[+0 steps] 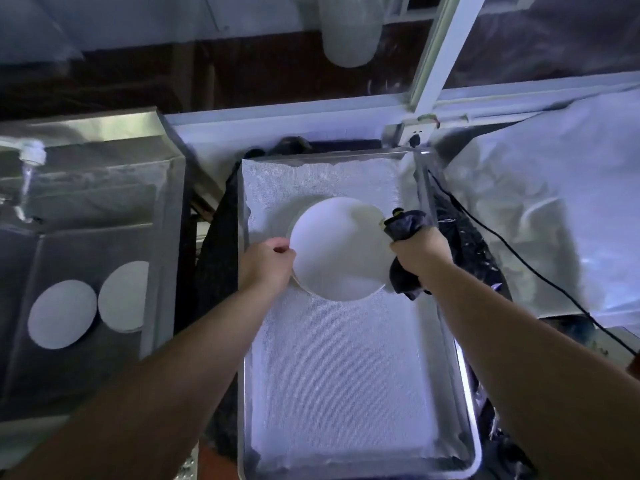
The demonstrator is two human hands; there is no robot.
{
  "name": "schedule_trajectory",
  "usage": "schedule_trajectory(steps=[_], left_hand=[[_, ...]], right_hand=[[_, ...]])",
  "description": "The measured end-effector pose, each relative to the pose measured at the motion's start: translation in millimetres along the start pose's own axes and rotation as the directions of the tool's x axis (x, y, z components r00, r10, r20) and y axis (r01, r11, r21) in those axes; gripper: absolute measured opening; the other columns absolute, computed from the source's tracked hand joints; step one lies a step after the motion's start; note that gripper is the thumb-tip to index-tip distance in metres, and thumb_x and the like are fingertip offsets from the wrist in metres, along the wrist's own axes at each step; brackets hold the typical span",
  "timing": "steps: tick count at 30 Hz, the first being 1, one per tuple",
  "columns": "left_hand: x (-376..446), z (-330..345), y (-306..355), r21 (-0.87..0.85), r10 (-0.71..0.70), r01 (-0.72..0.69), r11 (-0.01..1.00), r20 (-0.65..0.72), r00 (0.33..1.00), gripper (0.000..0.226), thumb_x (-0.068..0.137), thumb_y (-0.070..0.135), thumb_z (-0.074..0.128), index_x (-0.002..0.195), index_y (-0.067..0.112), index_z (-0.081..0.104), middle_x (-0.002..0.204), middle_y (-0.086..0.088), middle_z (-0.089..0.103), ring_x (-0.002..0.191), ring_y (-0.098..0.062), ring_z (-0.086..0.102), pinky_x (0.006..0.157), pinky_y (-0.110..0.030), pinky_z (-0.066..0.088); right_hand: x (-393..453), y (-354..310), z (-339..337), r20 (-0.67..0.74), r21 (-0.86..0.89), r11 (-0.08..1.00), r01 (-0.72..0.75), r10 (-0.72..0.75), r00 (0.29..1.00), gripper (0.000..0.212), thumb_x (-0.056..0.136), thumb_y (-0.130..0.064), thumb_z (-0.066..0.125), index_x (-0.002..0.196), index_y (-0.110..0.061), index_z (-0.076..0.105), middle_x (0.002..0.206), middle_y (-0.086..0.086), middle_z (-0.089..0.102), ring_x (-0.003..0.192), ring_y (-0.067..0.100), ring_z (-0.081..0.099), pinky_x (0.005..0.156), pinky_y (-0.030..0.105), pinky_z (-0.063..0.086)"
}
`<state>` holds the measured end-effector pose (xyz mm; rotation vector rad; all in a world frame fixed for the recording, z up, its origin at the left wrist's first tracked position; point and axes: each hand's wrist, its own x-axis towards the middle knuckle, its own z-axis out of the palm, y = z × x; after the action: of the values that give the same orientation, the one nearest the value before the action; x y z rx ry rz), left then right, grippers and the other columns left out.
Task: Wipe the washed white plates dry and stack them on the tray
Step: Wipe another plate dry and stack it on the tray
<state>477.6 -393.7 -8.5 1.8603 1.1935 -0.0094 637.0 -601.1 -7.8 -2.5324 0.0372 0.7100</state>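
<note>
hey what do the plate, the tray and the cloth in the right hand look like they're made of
Plate: smooth, matte white, probably ceramic or melamine; the look leaves it open.
Tray: shiny silver rim with glare, likely stainless steel or aluminium, lined with a white woven-textured mat.
Cloth: dark, crumpled and folded in the right hand, so soft fabric.

Plate rim (294, 271) (left side) behind hand (266, 265)
</note>
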Motion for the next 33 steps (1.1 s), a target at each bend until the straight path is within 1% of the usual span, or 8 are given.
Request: schedule_trajectory(steps=[4, 8, 15, 18, 21, 28, 30, 33], left_hand=[[4.0, 8.5, 3.8, 0.083, 0.039, -0.034, 0.996, -0.063, 0.997, 0.029, 0.095, 0.018, 0.06, 0.116, 0.025, 0.078, 0.098, 0.009, 0.074, 0.091, -0.017, 0.067, 0.074, -0.026, 0.05], [7.3, 10.0, 1.1, 0.117, 0.081, -0.07, 0.991, -0.086, 0.993, 0.03, 0.099, 0.016, 0.059, 0.123, 0.021, 0.076, 0.111, 0.002, 0.077, 0.09, -0.016, 0.064, 0.073, -0.025, 0.049], [6.2, 11.7, -6.9, 0.145, 0.097, -0.082, 0.986, -0.103, 0.99, 0.03, 0.095, 0.012, 0.057, 0.111, 0.022, 0.08, 0.088, 0.006, 0.075, 0.073, -0.013, 0.064, 0.061, -0.025, 0.051], [5.4, 9.6, -6.8, 0.145, 0.075, -0.06, 0.988, -0.099, 0.992, 0.03, 0.096, 0.014, 0.057, 0.112, 0.025, 0.08, 0.083, 0.013, 0.07, 0.071, -0.007, 0.061, 0.057, -0.021, 0.044], [6.5, 7.6, -5.9, 0.118, 0.047, -0.036, 0.992, -0.085, 0.995, 0.028, 0.097, 0.016, 0.058, 0.112, 0.026, 0.079, 0.077, 0.02, 0.065, 0.073, -0.007, 0.061, 0.059, -0.023, 0.048], [5.8, 4.1, -5.2, 0.085, 0.026, -0.021, 0.996, -0.059, 0.998, 0.025, 0.097, 0.016, 0.059, 0.109, 0.026, 0.079, 0.089, 0.012, 0.071, 0.08, -0.011, 0.066, 0.067, -0.026, 0.054], [6.3, 2.3, -4.2, 0.071, 0.021, -0.018, 0.997, -0.041, 0.999, 0.026, 0.094, 0.014, 0.059, 0.1, 0.031, 0.079, 0.082, 0.015, 0.071, 0.079, -0.015, 0.069, 0.069, -0.032, 0.059], [6.4, 0.6, -4.8, 0.092, 0.02, -0.017, 0.996, -0.026, 0.999, 0.027, 0.09, 0.012, 0.057, 0.079, 0.034, 0.069, 0.081, 0.005, 0.075, 0.079, -0.023, 0.071, 0.075, -0.04, 0.06]], right_hand=[[9.4, -2.8, 2.7, 0.009, -0.017, 1.0, 0.015, -0.015, 1.0, 0.016, 0.088, -0.023, 0.071, 0.086, -0.014, 0.058, 0.072, -0.001, 0.056, 0.08, 0.03, 0.059, 0.07, 0.031, 0.044], [15.1, -6.4, 3.7, 0.026, -0.046, 0.996, 0.071, -0.069, 0.997, 0.019, 0.087, -0.022, 0.068, 0.076, -0.02, 0.053, 0.075, 0.002, 0.061, 0.077, 0.029, 0.061, 0.064, 0.031, 0.043], [16.3, -6.0, 5.8, 0.041, -0.091, 0.988, 0.123, -0.12, 0.992, 0.023, 0.085, -0.026, 0.07, 0.074, -0.022, 0.051, 0.073, 0.001, 0.061, 0.078, 0.03, 0.064, 0.066, 0.032, 0.047], [16.1, -6.7, 5.5, 0.041, -0.088, 0.988, 0.13, -0.126, 0.991, 0.026, 0.084, -0.028, 0.073, 0.073, -0.024, 0.05, 0.074, -0.001, 0.061, 0.08, 0.03, 0.064, 0.07, 0.033, 0.051], [16.6, -6.5, 6.4, 0.038, -0.079, 0.99, 0.115, -0.112, 0.993, 0.024, 0.083, -0.029, 0.074, 0.076, -0.023, 0.052, 0.075, -0.001, 0.061, 0.082, 0.03, 0.064, 0.072, 0.034, 0.052], [11.0, -1.1, 1.4, 0.057, -0.02, 0.999, 0.043, -0.042, 0.998, 0.034, 0.088, -0.042, 0.076, 0.089, -0.013, 0.058, 0.078, 0.003, 0.06, 0.083, 0.029, 0.061, 0.072, 0.033, 0.046], [7.9, 2.9, -4.9, 0.023, -0.014, 1.0, 0.024, -0.023, 0.999, 0.036, 0.09, -0.042, 0.073, 0.098, -0.009, 0.062, 0.084, 0.006, 0.062, 0.087, 0.031, 0.062, 0.073, 0.035, 0.046], [-0.7, 9.5, -18.6, -0.03, -0.039, 0.999, 0.013, -0.015, 0.999, 0.029, 0.094, -0.035, 0.069, 0.097, -0.008, 0.06, 0.079, 0.004, 0.057, 0.086, 0.031, 0.058, 0.074, 0.034, 0.043]])
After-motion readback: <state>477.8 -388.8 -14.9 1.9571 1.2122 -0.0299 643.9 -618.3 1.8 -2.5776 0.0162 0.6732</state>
